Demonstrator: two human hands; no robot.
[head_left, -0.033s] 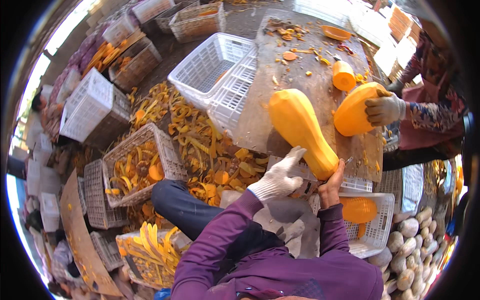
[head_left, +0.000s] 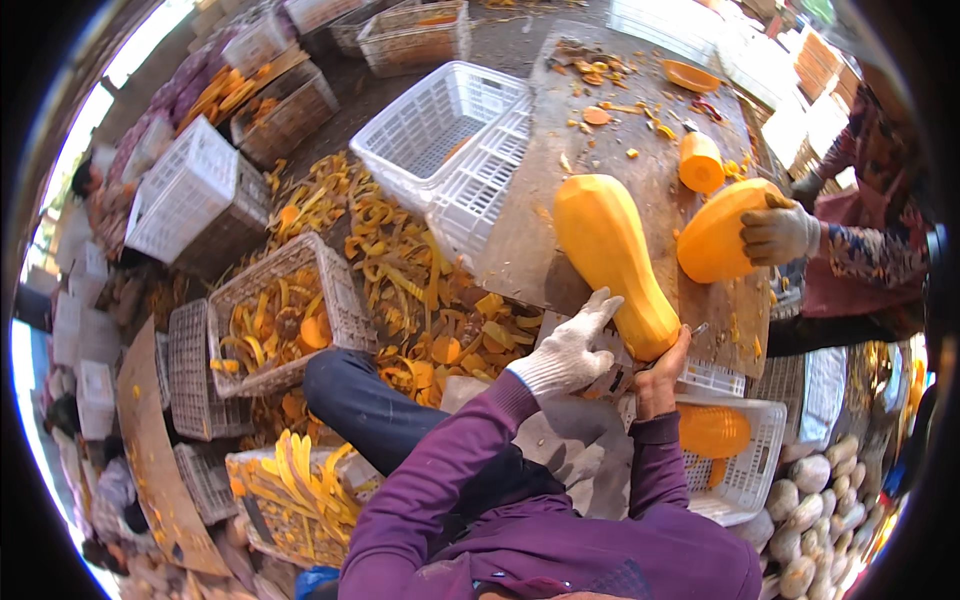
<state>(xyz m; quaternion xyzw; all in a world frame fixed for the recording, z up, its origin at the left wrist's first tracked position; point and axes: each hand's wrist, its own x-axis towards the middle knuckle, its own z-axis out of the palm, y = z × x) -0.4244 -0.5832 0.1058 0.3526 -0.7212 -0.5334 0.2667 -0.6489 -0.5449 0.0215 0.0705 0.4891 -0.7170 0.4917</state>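
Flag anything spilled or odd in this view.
Squash peelings lie strewn on the ground beside the peel-filled crate, looking spilled rather than contained. Also mismatched: the left hand is gloved, the right hand bare.

Purple jacket [head_left: 600, 550], ribbed cuffs [head_left: 513, 396], navy trousers [head_left: 368, 400], left grip [head_left: 570, 350] in white knitted glove [head_left: 560, 362]
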